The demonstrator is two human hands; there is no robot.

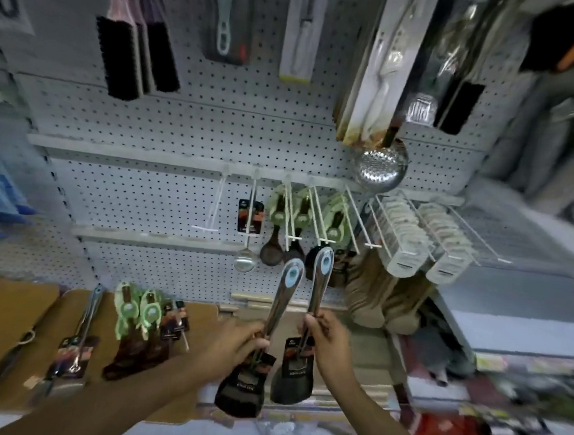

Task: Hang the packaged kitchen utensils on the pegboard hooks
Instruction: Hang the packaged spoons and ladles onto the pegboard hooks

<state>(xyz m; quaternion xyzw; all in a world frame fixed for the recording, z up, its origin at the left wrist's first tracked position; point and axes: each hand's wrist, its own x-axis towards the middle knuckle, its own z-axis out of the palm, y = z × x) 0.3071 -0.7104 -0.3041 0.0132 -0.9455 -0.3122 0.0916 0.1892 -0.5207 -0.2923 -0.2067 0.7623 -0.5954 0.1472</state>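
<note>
Below the pegboard (189, 134), left hand (234, 342) and right hand (329, 342) fingers each grip one packaged spatula (280, 306).

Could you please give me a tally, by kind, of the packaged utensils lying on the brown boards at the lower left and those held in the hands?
Green-carded utensils on the boards: 2
Dark-carded small utensils on the boards: 2
Long steel utensil on the boards: 1
Black spatula in the left hand: 1
Black spatula in the right hand: 1
Total: 7
</note>
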